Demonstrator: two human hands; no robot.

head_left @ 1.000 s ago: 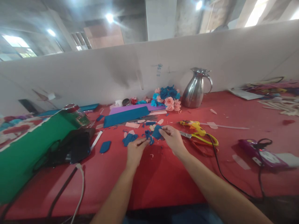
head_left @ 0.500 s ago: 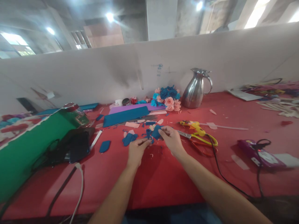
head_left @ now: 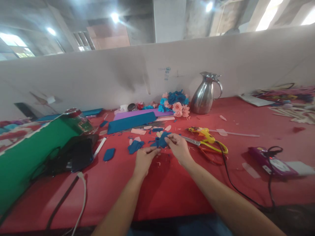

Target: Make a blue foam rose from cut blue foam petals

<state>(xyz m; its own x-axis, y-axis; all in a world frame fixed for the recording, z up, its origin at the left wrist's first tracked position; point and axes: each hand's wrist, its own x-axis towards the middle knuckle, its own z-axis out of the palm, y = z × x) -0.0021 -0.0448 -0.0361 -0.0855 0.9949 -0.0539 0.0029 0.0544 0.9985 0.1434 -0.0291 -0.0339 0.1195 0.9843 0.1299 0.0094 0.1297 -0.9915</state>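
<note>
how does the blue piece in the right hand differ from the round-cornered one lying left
The held piece is pinched in the right hand; the round-cornered piece lies untouched on the red table. In view, the held piece overlaps a blue bit at the left hand; the round-cornered piece lies apart. Both are blue.

"Could you make out any writing?"

"No. Blue handwriting (head_left: 167, 72) stood in short lines on the pale partition (head_left: 98, 78), but it was too small and blurred to read."

"And the purple box (head_left: 259, 155)?"

"Nothing could be read on its pale panel (head_left: 280, 165) either."
</note>
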